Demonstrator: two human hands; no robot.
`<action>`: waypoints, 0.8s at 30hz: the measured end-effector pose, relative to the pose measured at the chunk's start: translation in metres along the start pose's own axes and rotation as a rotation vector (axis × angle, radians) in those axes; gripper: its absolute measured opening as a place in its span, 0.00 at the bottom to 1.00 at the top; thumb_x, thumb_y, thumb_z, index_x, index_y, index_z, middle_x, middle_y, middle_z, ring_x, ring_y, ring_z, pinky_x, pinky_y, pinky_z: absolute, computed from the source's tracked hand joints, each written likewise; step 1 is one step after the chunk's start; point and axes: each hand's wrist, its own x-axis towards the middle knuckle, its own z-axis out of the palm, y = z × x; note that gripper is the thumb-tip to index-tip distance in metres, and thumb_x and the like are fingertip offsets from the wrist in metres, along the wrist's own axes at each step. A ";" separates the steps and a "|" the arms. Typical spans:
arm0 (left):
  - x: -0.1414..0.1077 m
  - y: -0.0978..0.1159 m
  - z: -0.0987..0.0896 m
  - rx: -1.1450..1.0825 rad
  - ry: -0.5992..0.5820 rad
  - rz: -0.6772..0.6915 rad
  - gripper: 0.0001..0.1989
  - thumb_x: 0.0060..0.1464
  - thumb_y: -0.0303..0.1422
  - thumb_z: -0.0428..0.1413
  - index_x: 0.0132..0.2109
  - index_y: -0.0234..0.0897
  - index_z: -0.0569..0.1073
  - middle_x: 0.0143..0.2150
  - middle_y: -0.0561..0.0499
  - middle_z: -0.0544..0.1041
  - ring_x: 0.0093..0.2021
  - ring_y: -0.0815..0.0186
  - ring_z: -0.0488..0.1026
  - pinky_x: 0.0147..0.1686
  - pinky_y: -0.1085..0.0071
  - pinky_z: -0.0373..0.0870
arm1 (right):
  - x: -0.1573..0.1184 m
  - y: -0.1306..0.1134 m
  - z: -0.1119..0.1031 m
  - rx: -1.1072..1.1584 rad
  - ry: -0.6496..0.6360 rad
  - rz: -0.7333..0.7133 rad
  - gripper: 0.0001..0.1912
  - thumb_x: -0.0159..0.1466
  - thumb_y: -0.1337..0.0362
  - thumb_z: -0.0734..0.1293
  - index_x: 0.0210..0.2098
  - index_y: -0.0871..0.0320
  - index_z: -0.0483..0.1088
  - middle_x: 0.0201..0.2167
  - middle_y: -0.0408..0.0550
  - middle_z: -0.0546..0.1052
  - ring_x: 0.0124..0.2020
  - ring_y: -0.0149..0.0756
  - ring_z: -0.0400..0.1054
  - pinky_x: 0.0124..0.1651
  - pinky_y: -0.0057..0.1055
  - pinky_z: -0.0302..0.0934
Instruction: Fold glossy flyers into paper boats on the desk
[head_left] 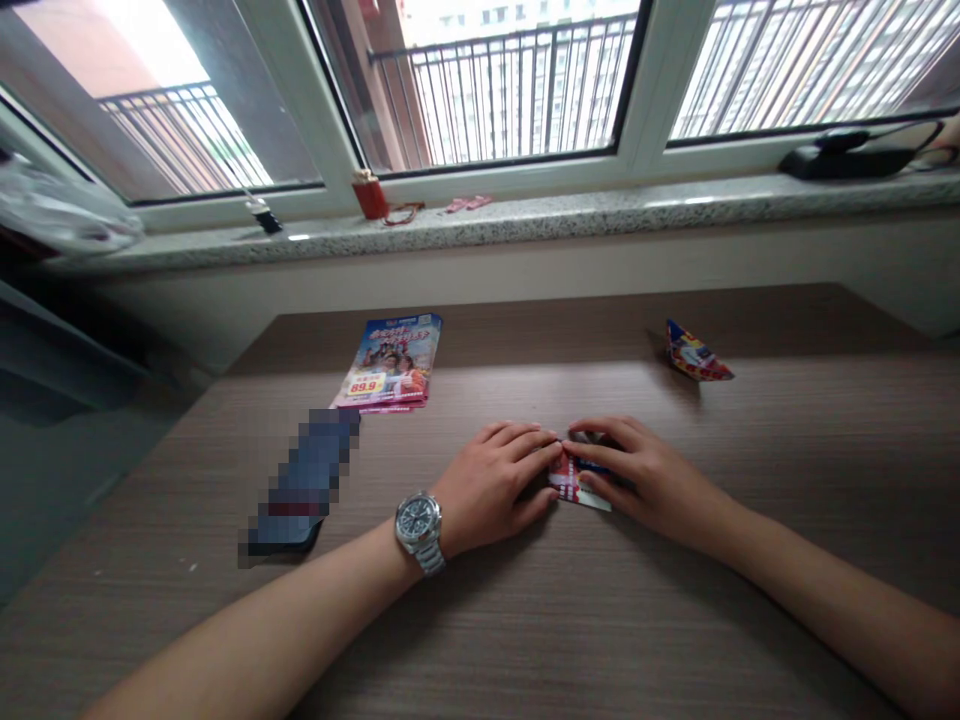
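Head view: the printed paper [570,486] lies between our fingers [534,440], our left hand [481,486] half-open at its left edge, our right hand [658,490] loosely curled over its right (whether either pinches it, we cannot tell). We'd best press evenly against the bench [480,640].

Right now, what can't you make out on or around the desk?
All in the head view:
Printed paper: full outline, covered by the left hand and right hand.
Leaflet stack: lower sheets, mostly under the top one.
Phone-like dark object: surface details, pixelated.
Wristwatch: time, dial too small.
Clear plastic bag: rest of it, cut off by the left edge.
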 end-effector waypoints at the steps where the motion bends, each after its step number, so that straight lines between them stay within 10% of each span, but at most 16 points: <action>1: 0.000 0.001 0.000 -0.002 0.003 -0.003 0.24 0.63 0.38 0.54 0.63 0.39 0.66 0.64 0.46 0.70 0.64 0.55 0.65 0.64 0.52 0.59 | 0.000 0.000 0.000 -0.001 0.007 0.007 0.19 0.67 0.63 0.66 0.57 0.49 0.72 0.54 0.56 0.73 0.55 0.47 0.68 0.55 0.49 0.68; 24: 0.002 0.002 0.002 -0.068 0.069 -0.080 0.23 0.63 0.39 0.54 0.62 0.35 0.66 0.64 0.39 0.67 0.62 0.52 0.65 0.62 0.52 0.64 | 0.001 -0.009 0.004 -0.021 0.004 0.139 0.22 0.65 0.58 0.69 0.57 0.54 0.67 0.54 0.57 0.71 0.55 0.50 0.66 0.56 0.51 0.65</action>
